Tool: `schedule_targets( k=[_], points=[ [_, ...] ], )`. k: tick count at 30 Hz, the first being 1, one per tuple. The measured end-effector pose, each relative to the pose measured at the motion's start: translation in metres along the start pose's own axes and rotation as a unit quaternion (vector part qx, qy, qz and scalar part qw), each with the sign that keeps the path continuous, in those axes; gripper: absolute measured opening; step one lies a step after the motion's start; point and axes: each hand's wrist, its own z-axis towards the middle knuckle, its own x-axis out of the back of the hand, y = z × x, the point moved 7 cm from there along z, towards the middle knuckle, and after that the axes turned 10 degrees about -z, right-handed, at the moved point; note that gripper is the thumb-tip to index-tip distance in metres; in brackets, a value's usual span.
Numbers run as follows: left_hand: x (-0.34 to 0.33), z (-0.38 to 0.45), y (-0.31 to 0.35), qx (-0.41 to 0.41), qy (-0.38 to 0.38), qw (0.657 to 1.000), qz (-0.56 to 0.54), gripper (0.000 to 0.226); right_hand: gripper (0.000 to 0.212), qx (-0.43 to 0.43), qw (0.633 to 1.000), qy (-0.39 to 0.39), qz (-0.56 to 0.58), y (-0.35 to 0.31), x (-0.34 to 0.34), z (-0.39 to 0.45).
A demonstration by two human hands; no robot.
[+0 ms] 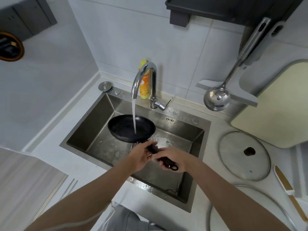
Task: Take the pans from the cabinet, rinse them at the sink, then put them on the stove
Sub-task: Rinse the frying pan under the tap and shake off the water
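I see the black frying pan (131,128) held over the steel sink (191,140), with the faucet (144,77) pouring water into it. My right hand (175,160) curls its fingers around the handle's end; my left hand (141,157) grips the handle nearer the pan, though how tightly its fingers close I can't quite tell. A yellow dish-soap bottle (144,88) stands behind the faucet. A glass lid (244,155) lies on the counter to the right, and a ladle (216,99) hangs above.
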Motion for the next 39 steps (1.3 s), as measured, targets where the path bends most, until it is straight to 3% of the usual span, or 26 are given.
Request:
schedule_targets(
  k=[4,8,10,14,20,26,29,33,39],
  points=[
    [0.011,0.01,0.006,-0.037,0.094,0.991,0.088,0.025,0.007,-0.042,0.996,0.033,-0.068,0.0,0.002,0.016],
    [0.022,0.018,0.019,-0.079,0.194,0.959,0.188,0.055,0.012,-0.027,0.983,0.098,-0.152,-0.014,-0.003,0.025],
    [0.022,0.024,0.02,-0.061,0.179,0.962,0.199,0.063,0.008,-0.022,0.989,0.093,-0.114,-0.016,-0.005,0.029],
    [0.004,0.011,0.019,-0.024,0.14,0.982,0.122,0.029,0.004,-0.039,0.997,0.064,0.02,-0.012,0.005,0.03],
    [0.002,0.007,0.026,-0.022,0.154,0.986,0.059,0.018,0.005,-0.033,0.997,0.055,0.049,-0.024,0.003,0.032],
    [0.011,-0.001,0.05,-0.056,0.182,0.982,0.022,0.024,0.01,-0.03,0.999,0.025,0.019,-0.051,-0.016,0.045],
    [0.014,-0.004,0.052,-0.046,0.178,0.983,0.023,0.017,0.024,-0.021,0.999,0.03,-0.018,-0.049,-0.016,0.048],
    [0.015,-0.003,0.032,0.018,0.142,0.988,0.064,0.015,0.049,-0.017,0.995,0.061,-0.076,-0.024,-0.003,0.044],
    [0.006,-0.004,-0.009,0.114,0.105,0.979,0.133,0.015,0.036,-0.037,0.98,0.076,-0.181,0.009,0.018,0.019]
  ],
)
